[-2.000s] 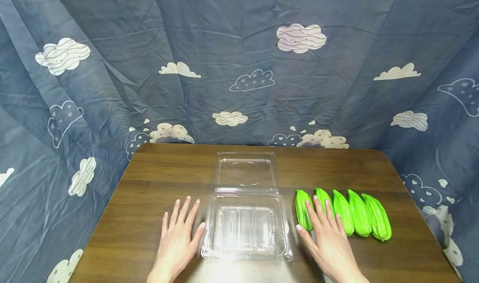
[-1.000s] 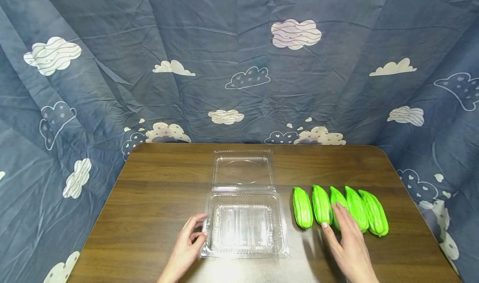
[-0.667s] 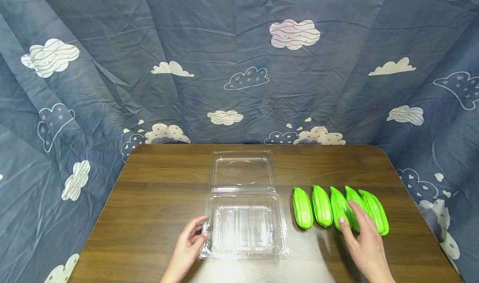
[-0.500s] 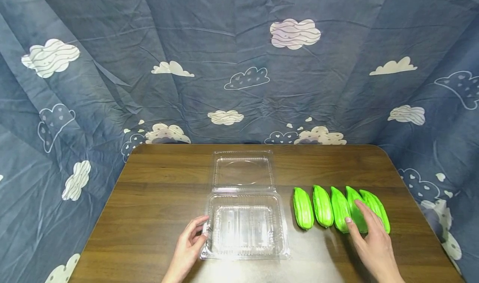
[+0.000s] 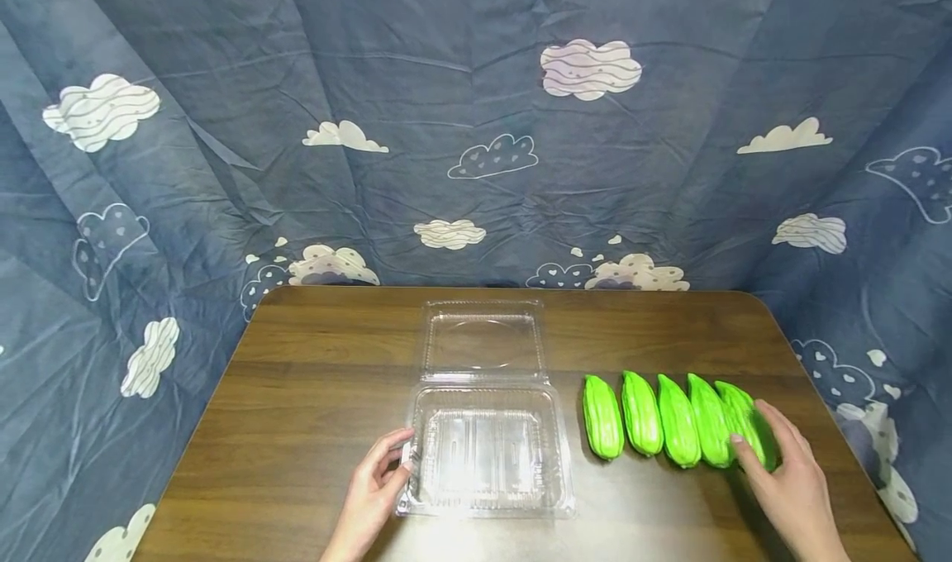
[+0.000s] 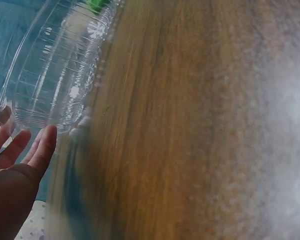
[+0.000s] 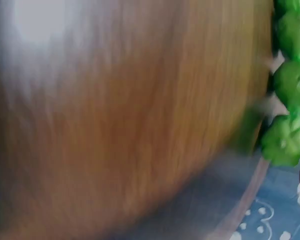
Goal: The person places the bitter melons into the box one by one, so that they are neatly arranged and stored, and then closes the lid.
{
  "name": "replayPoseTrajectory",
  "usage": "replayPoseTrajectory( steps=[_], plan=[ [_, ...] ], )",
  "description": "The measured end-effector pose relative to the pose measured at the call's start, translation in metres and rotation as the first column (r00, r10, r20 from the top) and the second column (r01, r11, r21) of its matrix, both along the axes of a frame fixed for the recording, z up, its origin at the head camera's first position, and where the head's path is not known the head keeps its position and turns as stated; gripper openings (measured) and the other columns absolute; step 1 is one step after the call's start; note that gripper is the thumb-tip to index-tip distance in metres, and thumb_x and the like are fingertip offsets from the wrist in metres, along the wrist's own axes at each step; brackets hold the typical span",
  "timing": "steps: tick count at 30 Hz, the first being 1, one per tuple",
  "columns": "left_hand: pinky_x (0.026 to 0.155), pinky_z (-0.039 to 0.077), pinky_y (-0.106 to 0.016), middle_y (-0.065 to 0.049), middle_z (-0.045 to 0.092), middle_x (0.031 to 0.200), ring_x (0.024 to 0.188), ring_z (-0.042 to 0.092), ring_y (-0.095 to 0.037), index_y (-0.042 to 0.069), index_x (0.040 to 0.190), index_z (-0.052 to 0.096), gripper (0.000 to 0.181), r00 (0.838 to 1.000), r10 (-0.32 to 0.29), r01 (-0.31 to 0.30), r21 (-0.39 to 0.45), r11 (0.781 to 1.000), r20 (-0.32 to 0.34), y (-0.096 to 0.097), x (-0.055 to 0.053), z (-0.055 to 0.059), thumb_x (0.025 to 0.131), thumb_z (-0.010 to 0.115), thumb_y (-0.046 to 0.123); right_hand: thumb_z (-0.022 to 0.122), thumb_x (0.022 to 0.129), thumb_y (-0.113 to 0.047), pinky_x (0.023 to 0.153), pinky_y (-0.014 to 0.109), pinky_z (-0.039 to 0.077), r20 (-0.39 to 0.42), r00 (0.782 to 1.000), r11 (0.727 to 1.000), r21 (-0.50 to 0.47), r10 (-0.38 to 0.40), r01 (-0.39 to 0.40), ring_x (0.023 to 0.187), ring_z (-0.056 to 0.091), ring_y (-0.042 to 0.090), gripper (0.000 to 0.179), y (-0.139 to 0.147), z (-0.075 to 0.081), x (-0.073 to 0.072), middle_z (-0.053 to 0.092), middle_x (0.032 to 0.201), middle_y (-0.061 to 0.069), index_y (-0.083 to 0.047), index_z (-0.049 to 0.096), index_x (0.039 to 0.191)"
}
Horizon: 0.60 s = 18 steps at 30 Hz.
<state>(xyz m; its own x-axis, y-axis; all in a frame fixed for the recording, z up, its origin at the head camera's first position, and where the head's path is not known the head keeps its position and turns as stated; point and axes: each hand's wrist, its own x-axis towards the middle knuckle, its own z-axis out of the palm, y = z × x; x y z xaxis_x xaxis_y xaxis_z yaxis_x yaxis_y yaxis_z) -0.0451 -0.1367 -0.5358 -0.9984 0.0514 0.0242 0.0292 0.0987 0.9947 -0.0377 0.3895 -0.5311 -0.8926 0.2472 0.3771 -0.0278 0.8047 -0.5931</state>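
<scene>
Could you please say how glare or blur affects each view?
Head: mostly sharp, with pale glare on the table in front of the clear container. Left wrist: whitish glare washes out the table at the right edge. Right wrist: the table is heavily smeared, with a bright spot near the upper left corner; the green vegetables look somewhat clearer.

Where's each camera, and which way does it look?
Head: on the head, facing forward and down at table, clear box, green pieces; left hand and right hand show.
Left wrist: on that wrist, facing table and clear box; left hand shows.
Right wrist: on that wrist, facing table and green pieces; right hand barely shows.
Head and left wrist share the clear box.
</scene>
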Motion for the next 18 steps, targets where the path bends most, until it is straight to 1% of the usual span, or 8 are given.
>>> replayPoseTrajectory(
  steps=[2, 4, 7, 8, 10, 13, 16, 18],
  plan=[
    [0.088, 0.050, -0.028, -0.016, 0.048, 0.141, 0.116, 0.054, -0.034, 0.002, 0.132, 0.057, 0.046, 1.000, -0.001, 0.001, 0.001, 1.000, 0.011, -0.001, 0.000, 0.000, 0.088, 0.060, -0.009, 0.068, 0.092, -0.013, 0.111, 0.018, 0.013, 0.020, 1.000, 1.000, 0.000, 0.009, -0.010, 0.139, 0.021, -0.001, 0.061, 0.007, -0.003, -0.002, 0.044, 0.146, 0.021, -0.009, 0.044, 0.147],
    [0.088, 0.050, -0.028, -0.016, 0.048, 0.141, 0.116, 0.054, -0.035, 0.002, 0.133, 0.056, 0.046, 1.000, -0.007, 0.007, -0.001, 1.000, 0.014, -0.001, 0.000, -0.001, 0.088, 0.060, -0.009, 0.067, 0.092, -0.013, 0.114, 0.023, 0.013, 0.039, 0.999, 1.000, -0.003, 0.015, -0.015, 0.142, 0.022, 0.009, 0.060, 0.014, -0.006, -0.004, 0.043, 0.146, 0.022, -0.007, 0.044, 0.147],
    [0.087, 0.050, -0.027, -0.017, 0.047, 0.142, 0.116, 0.053, -0.037, 0.002, 0.133, 0.055, 0.046, 1.000, -0.012, 0.012, 0.004, 1.000, 0.014, -0.001, 0.001, -0.002, 0.089, 0.060, -0.008, 0.065, 0.093, -0.014, 0.116, 0.046, 0.017, 0.073, 0.997, 1.000, -0.007, 0.028, -0.027, 0.142, 0.026, 0.036, 0.059, 0.023, -0.008, -0.008, 0.040, 0.145, 0.028, -0.001, 0.042, 0.146],
    [0.087, 0.051, -0.027, -0.018, 0.047, 0.141, 0.116, 0.053, -0.037, 0.001, 0.133, 0.055, 0.046, 1.000, -0.013, 0.013, 0.004, 1.000, 0.012, -0.001, 0.002, -0.002, 0.089, 0.060, -0.008, 0.064, 0.094, -0.015, 0.113, 0.055, 0.019, 0.092, 0.995, 0.999, -0.006, 0.032, -0.032, 0.139, 0.027, 0.044, 0.059, 0.026, -0.009, -0.009, 0.039, 0.144, 0.031, 0.001, 0.040, 0.146],
    [0.087, 0.051, -0.027, -0.018, 0.047, 0.141, 0.116, 0.053, -0.037, 0.001, 0.133, 0.055, 0.045, 1.000, -0.014, 0.014, 0.010, 1.000, 0.014, -0.001, 0.002, -0.002, 0.089, 0.060, -0.008, 0.062, 0.096, -0.017, 0.104, 0.067, 0.021, 0.137, 0.989, 0.999, -0.003, 0.048, -0.048, 0.133, 0.028, 0.056, 0.061, 0.032, -0.009, -0.012, 0.037, 0.142, 0.036, 0.004, 0.036, 0.147],
    [0.087, 0.050, -0.028, -0.019, 0.046, 0.142, 0.117, 0.052, -0.038, -0.001, 0.134, 0.054, 0.045, 1.000, -0.020, 0.020, 0.018, 1.000, 0.006, -0.001, 0.002, -0.002, 0.090, 0.060, -0.008, 0.056, 0.100, -0.025, 0.096, 0.074, 0.022, 0.246, 0.967, 0.998, -0.017, 0.067, -0.065, 0.127, 0.026, 0.063, 0.066, 0.040, -0.007, -0.016, 0.030, 0.142, 0.042, 0.007, 0.026, 0.149],
    [0.089, 0.050, -0.027, -0.019, 0.045, 0.143, 0.118, 0.051, -0.038, -0.001, 0.135, 0.052, 0.045, 1.000, -0.026, 0.026, 0.027, 0.999, 0.005, -0.001, 0.002, -0.001, 0.090, 0.059, -0.009, 0.051, 0.102, -0.033, 0.089, 0.074, 0.027, 0.353, 0.933, 0.998, -0.029, 0.064, -0.058, 0.121, 0.028, 0.068, 0.071, 0.046, -0.005, -0.020, 0.028, 0.140, 0.046, 0.007, 0.020, 0.151],
    [0.090, 0.049, -0.027, -0.020, 0.045, 0.143, 0.119, 0.051, -0.037, -0.002, 0.135, 0.052, 0.045, 1.000, -0.025, 0.024, 0.030, 0.999, 0.006, -0.001, 0.002, -0.001, 0.091, 0.059, -0.009, 0.050, 0.102, -0.037, 0.085, 0.073, 0.031, 0.403, 0.914, 0.998, -0.029, 0.057, -0.049, 0.117, 0.030, 0.069, 0.073, 0.048, -0.004, -0.023, 0.028, 0.138, 0.048, 0.006, 0.019, 0.151]
  ],
)
